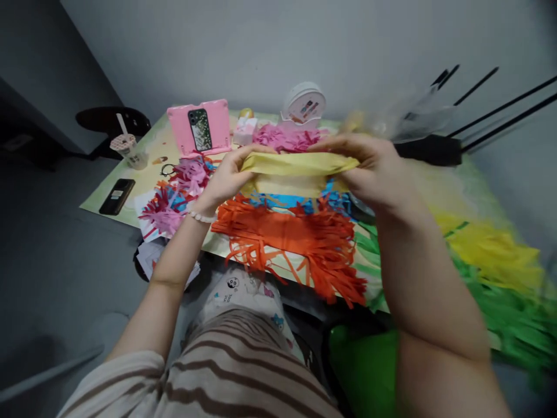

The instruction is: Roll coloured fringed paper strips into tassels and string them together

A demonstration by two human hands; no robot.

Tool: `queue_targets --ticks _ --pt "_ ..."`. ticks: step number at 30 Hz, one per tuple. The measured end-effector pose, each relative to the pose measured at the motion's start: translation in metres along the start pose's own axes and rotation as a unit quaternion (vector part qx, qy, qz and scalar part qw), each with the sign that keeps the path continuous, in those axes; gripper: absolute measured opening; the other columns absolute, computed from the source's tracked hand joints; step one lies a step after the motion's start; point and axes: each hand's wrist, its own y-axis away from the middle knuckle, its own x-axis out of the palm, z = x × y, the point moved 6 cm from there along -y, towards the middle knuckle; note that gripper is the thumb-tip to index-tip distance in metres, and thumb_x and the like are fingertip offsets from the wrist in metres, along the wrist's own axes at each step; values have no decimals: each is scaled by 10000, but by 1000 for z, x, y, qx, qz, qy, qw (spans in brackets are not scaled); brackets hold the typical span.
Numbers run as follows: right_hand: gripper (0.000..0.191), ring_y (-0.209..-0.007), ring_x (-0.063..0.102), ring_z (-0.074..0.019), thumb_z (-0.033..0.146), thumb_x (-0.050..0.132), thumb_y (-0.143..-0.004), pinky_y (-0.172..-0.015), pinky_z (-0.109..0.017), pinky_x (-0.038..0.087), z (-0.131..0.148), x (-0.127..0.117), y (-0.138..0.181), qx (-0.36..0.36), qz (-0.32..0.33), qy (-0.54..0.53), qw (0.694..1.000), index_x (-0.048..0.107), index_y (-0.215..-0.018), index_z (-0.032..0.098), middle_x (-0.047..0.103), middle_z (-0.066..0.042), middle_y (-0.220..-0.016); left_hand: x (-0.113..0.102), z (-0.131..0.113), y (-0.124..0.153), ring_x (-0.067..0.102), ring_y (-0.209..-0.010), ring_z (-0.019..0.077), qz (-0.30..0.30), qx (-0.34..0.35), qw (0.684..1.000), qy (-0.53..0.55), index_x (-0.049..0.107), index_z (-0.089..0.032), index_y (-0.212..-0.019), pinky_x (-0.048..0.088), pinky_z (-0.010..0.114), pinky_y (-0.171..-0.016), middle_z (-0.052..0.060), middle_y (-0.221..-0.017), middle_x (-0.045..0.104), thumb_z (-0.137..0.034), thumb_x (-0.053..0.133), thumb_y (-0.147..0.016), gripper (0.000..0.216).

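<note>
I hold a folded yellow paper up in front of me, over the table. My left hand pinches its left end. My right hand pinches its right end. So the fingers of both hands are closed tight on the paper, and it is pulled long and flat between them. Right under it lie a blue paper and an orange paper cut into lots of thin strips.

To me this is the folding step: the paper is doubled over and I am making the fold neat. The next move needs both ends kept level and a soft pull, because thin paper rips fast. My thumbs need to press along the edge, not poke it.

Now the things that hold stuff. A cup sits far on the left side of the table with a straw in it. A round white tub stands at the back, behind a pile of pink strips. A clear bag is at the back on the right, but it is too blurry for me to tell what is in it
</note>
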Motion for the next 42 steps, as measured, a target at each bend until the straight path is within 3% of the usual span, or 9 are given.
queue_targets --ticks 6,9,12,15,18,22,26,33,42 --pt "602 -847 756 -159 83 430 -611 -741 -286 572 19 27 5 -46 12 20 999 828 -1011 290 816 46 -958 -16 8 17 712 -1171 263 176 -69 974 128 690 -272 -1284 611 366 -927 98 -1252 728 -567 802 -786 590" --pt "602 -836 739 -146 47 435 -691 -722 -273 563 32 36 11 -109 43 75 990 825 -1060 317 796 29 -957 -16 14 15 728 -865 187 173 -106 968 148 733 -232 -1119 578 295 -699 71 -981 749 -680 722 -830 533" --pt "550 -899 740 -162 26 471 -772 -761 -273 566 35 34 16 -137 86 132 978 816 -1126 268 786 -35 -1028 -10 18 14 560 -570 76 172 -153 966 114 694 -152 -813 413 200 -514 2 -673 632 -609 815 -778 474" --pt "494 -1024 735 -230 223 640 -878 -818 -321 584 25 31 18 -107 189 109 970 710 -1364 273 761 -71 -1206 -7 14 11 484 -515 45 176 -160 968 81 648 -140 -721 350 190 -488 -21 -596 570 -504 827 -803 414" --pt "750 -1069 721 -261 558 793 -814 -785 -322 586 9 29 13 -10 237 13 971 595 -1491 305 740 -80 -1281 -4 9 6 471 -516 49 204 -138 968 49 673 -139 -723 330 205 -495 -10 -595 577 -419 793 -841 327" --pt "632 -714 629 -147 716 770 -766 -596 -265 474 -14 48 7 171 250 -70 950 763 -1140 207 740 -42 -910 -1 9 -1 430 -508 58 237 -106 966 13 690 -137 -692 294 235 -512 -12 -568 534 -392 761 -865 316" --pt "534 -513 376 -65 691 819 -723 -494 -250 272 -20 59 7 219 261 -50 939 678 -677 178 511 51 -565 -1 12 -6 408 -512 56 246 -88 965 -4 689 -134 -657 319 250 -574 -26 -545 476 -397 772 -871 349" --pt "521 -488 324 -63 673 812 -752 -488 -260 203 -20 44 11 215 241 -24 946 665 -640 186 433 59 -510 2 15 -8 455 -544 93 290 -72 954 0 671 -151 -647 321 279 -567 -6 -537 452 -438 722 -931 408" --pt "613 -556 416 -96 757 780 -671 -525 -263 294 -12 41 30 259 215 -28 941 626 -713 165 514 31 -598 12 7 -4 429 -523 71 301 -94 949 -16 607 -155 -612 277 248 -507 -21 -541 464 -503 744 -886 464"
